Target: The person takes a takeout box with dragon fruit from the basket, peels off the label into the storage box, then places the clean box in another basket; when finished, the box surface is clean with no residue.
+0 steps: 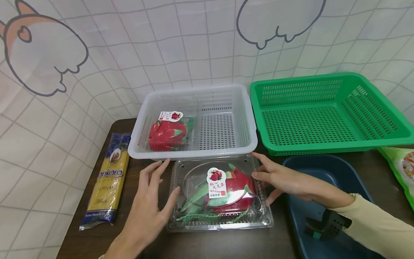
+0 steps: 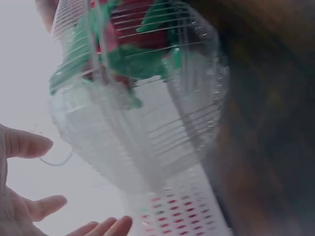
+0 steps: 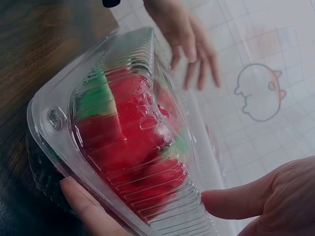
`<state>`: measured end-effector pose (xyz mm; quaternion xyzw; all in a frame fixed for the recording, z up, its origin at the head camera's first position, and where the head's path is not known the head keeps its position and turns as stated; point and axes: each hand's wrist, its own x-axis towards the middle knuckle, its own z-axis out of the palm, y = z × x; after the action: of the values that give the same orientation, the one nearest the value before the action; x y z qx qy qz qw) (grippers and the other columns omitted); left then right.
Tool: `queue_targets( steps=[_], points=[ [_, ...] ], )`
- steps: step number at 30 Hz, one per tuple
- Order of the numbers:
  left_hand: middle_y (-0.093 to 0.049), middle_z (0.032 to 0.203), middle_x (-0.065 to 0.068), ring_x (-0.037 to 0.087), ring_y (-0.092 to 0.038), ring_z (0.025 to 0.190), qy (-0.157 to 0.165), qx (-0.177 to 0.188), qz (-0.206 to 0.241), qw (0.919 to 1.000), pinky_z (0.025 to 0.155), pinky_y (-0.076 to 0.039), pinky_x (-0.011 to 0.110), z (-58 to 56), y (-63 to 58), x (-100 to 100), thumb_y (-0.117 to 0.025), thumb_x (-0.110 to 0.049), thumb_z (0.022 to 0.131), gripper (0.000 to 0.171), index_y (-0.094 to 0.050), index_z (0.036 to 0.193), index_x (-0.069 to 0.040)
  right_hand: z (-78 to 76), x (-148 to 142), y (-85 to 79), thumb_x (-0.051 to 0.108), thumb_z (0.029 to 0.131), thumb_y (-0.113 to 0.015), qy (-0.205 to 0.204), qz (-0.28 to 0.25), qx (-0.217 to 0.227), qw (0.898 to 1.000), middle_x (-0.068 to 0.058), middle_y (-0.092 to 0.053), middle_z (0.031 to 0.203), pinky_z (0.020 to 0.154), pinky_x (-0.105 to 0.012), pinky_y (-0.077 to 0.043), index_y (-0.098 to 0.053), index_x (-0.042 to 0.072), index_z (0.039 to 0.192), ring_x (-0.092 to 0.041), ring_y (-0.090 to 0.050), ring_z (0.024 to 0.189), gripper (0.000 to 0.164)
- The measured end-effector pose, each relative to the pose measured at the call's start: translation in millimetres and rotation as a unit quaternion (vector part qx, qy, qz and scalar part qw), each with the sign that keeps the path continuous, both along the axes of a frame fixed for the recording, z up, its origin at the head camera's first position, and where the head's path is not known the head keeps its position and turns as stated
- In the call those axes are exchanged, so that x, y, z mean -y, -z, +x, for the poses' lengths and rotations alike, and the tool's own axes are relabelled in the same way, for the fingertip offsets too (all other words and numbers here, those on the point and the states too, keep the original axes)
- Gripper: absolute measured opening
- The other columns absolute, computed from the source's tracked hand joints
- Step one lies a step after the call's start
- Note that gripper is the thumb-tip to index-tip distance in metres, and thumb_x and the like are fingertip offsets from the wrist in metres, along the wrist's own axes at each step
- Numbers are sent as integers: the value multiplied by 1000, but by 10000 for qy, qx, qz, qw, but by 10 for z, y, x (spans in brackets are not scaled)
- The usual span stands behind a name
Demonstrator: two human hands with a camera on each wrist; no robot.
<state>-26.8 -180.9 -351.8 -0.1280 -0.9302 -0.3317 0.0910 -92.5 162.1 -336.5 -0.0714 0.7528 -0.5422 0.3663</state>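
A clear plastic clamshell box (image 1: 223,194) holds a red and green dragon fruit (image 1: 234,190) and bears a white label. It rests on the dark table in front of the white basket (image 1: 191,155). My left hand (image 1: 147,207) is beside the box's left end, fingers spread, holding nothing; the left wrist view shows a gap from the box. Around the right end lies my right hand (image 1: 284,178), its fingers extended. In the right wrist view, its fingers (image 3: 231,202) touch the ribbed side and the rim. A second boxed dragon fruit (image 1: 168,135) sits in the white basket's left half.
To the left lies a yellow and blue pasta packet (image 1: 108,180). A green basket (image 1: 307,126) stands at the back right. Under the right forearm is a dark blue tub (image 1: 294,216). A green packet (image 1: 399,169) shows at the right edge, partly cut off.
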Motion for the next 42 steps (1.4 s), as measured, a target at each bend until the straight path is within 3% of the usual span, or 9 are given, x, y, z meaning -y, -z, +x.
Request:
queue_targets(
  steps=[3,9,14,19,28,35,39,42],
  points=[
    [-37,154,18,34,-51,132,281,-705,-261,9968,99,-54,56,-40,-30,-55,-77,-19,94,79,-37,162,-16,-9,-4,-2,20,111,-49,6,-8,25,10000,-38,-25,153,67,-47,-63,8,7,166,-51,-55,121,81],
    [-36,160,19,33,-47,139,1373,-1286,-942,9776,95,-57,50,-137,14,-120,-70,-35,100,72,-39,161,-13,-23,23,-7,22,110,-51,12,30,98,9999,-37,-24,155,68,-47,-63,5,7,166,-50,-54,123,81],
    [-34,164,16,34,-33,153,1835,-1266,-1444,9641,115,-42,59,-164,74,-126,-65,-45,101,73,-40,161,-13,-35,41,-11,23,109,-53,-11,17,106,9999,-37,-26,155,69,-47,-63,4,7,166,-51,-55,123,82],
    [-30,168,13,33,-27,156,2124,-1056,-1787,9549,120,-36,58,-197,117,-80,-59,-50,103,72,-38,162,-14,-35,12,-14,23,109,-54,-14,-30,136,9999,-36,-24,155,69,-46,-63,5,7,166,-52,-54,124,83],
    [-31,168,12,32,-27,156,2142,-974,-2027,9506,125,-27,55,-196,166,-61,-51,-53,105,69,-39,162,-16,-23,3,-16,24,109,-53,-16,-36,107,9999,-36,-25,154,72,-48,-63,4,7,166,-49,-57,121,83],
    [-33,168,12,32,-28,156,2048,-1108,-2102,9495,125,-26,55,-194,221,-81,-45,-56,106,69,-39,162,-15,14,-62,-42,20,107,-59,-17,15,-163,9999,-36,-24,155,81,-50,-63,-2,8,166,-35,-69,103,83],
    [-33,168,12,31,-27,156,2025,-1121,-2110,9497,125,-26,55,-198,235,-91,-46,-56,106,69,-40,162,-16,39,-135,-81,19,106,-62,-204,162,-589,9979,-33,-27,156,92,-53,-60,-10,9,166,-40,-64,118,81],
    [-34,167,13,32,-28,156,1993,-1178,-2133,9492,124,-27,55,-198,241,-93,-44,-56,106,69,-40,161,-15,65,-166,-155,22,105,-64,-432,545,-1320,9888,-28,-36,155,95,-56,-57,-24,7,163,-46,-52,131,72]
  ],
)
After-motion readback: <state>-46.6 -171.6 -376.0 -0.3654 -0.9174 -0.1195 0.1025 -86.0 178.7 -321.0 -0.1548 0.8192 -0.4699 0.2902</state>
